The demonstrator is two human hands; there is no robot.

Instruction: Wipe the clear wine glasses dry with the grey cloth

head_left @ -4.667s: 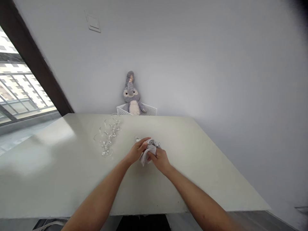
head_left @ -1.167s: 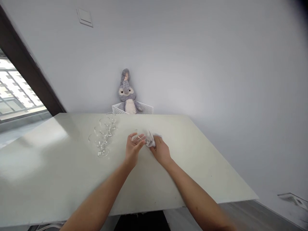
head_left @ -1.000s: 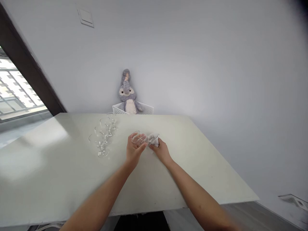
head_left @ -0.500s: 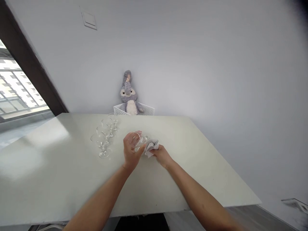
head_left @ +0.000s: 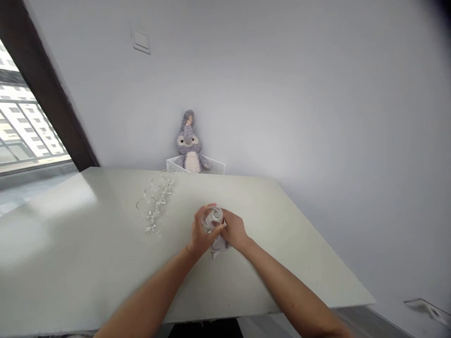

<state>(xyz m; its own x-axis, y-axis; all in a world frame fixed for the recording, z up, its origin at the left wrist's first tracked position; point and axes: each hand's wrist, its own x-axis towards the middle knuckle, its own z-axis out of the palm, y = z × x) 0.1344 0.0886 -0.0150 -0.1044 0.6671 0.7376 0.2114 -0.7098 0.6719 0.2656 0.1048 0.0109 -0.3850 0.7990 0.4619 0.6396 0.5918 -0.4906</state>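
Note:
My left hand point(head_left: 201, 234) is wrapped round the bowl of a clear stemmed glass point(head_left: 212, 218), whose rim tilts up toward me. Close against it on the right, my right hand point(head_left: 235, 229) grips a pale grey cloth point(head_left: 220, 245). The cloth lies around the lower part of the glass, and a corner of it hangs below both hands. The stem and foot are mostly hidden by hand and cloth. To the left, several more stemmed glasses point(head_left: 154, 228) stand upright in a slanting row.
The white table point(head_left: 275, 263) reaches to the wall. Behind its far edge a grey plush rabbit point(head_left: 190, 143) sits in a white perforated basket point(head_left: 215, 166). A wall switch point(head_left: 141, 41) is at upper left, beside a dark-framed window point(head_left: 45, 80).
The glass has turned from lying sideways to rim-up toward me. My right hand has brought the cloth in against its base, and both hands are now closer together and slightly lower in view.

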